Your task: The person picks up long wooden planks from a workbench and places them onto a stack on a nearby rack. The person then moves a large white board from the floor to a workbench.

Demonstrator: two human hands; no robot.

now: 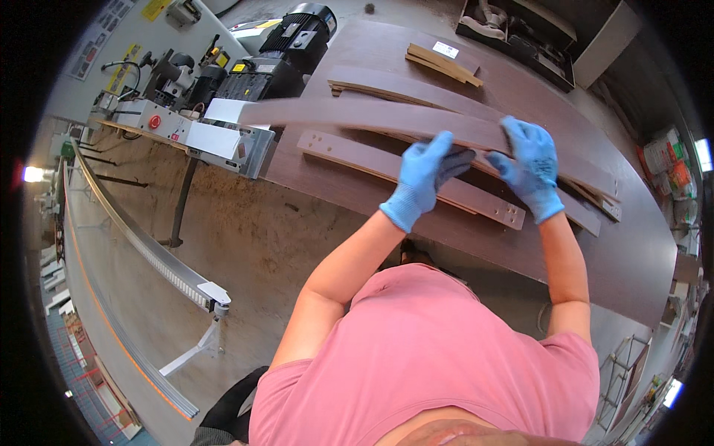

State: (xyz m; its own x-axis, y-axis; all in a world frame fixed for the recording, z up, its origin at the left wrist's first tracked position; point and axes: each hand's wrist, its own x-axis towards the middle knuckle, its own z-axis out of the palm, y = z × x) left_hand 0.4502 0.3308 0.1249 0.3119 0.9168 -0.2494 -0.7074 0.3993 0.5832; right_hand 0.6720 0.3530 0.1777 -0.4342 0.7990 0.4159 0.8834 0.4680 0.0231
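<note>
A long brown board strip [335, 113], smeared by motion at its left end, is raised slantwise over other strips on a dark brown panel table. At its right end my gloved right hand [532, 160] grips it, fingers over the far edge and thumb on the near side. My left hand [422, 178], also in a blue glove with a dark palm, is beside the strip's near edge with its fingers apart; whether it touches the strip is hard to see. Beneath it lies another strip [349, 152] with small holes at both ends.
More strips [584, 212] lie crossed on the table [632, 256], and short offcuts [444, 64] sit near its far edge. To the left stands a machine with a black motor [301, 33] and red button [155, 121]. A metal rail [141, 230] runs along the left.
</note>
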